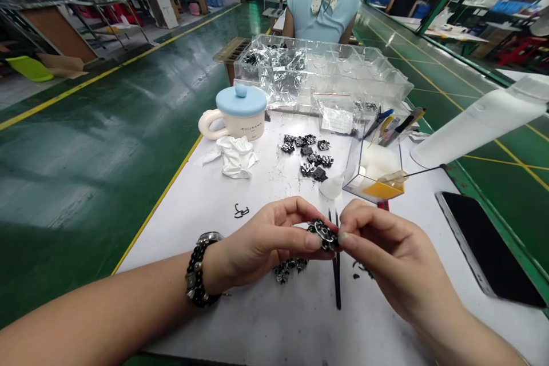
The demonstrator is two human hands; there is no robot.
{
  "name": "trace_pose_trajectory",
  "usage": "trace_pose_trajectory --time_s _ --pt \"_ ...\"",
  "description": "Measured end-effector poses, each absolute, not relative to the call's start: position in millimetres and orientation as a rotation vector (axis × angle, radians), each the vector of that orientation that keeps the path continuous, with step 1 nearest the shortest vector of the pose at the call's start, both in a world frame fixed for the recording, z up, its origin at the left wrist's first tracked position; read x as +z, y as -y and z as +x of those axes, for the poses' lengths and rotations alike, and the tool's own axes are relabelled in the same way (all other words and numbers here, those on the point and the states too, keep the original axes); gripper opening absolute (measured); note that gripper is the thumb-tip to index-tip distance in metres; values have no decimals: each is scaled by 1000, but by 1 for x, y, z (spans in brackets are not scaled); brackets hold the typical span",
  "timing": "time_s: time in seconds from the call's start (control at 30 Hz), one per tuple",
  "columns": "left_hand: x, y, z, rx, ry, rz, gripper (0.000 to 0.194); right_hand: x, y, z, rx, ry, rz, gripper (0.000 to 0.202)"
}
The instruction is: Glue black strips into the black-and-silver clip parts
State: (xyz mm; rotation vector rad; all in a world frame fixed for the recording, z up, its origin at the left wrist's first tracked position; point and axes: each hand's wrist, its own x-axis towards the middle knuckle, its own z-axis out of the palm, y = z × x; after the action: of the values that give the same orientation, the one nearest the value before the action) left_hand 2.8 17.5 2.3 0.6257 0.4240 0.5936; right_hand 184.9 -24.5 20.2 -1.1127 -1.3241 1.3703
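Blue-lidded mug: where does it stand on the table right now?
In the head view, the mug is at the far left of the table, just behind the crumpled white tissue, nearer than the clear plastic tray.

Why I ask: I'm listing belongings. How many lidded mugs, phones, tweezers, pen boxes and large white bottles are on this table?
Lidded mug: 1
Phone: 1
Tweezers: 1 pair
Pen box: 1
Large white bottle: 1
Total: 5
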Motion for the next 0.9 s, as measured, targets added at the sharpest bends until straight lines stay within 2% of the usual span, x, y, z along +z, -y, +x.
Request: trace_pose_trajectory --time_s 0.37,0.63,0.9 --pt "1 -18 3 601 -422 608 22 16 25 186 1188 1445 -1157 4" --pt "2 -18 5 586 -458 609 22 21 27 192 668 1855 -1124 13" --pt "1 -16 5 568 -469 599 22 21 25 195 673 1965 -1070 13"
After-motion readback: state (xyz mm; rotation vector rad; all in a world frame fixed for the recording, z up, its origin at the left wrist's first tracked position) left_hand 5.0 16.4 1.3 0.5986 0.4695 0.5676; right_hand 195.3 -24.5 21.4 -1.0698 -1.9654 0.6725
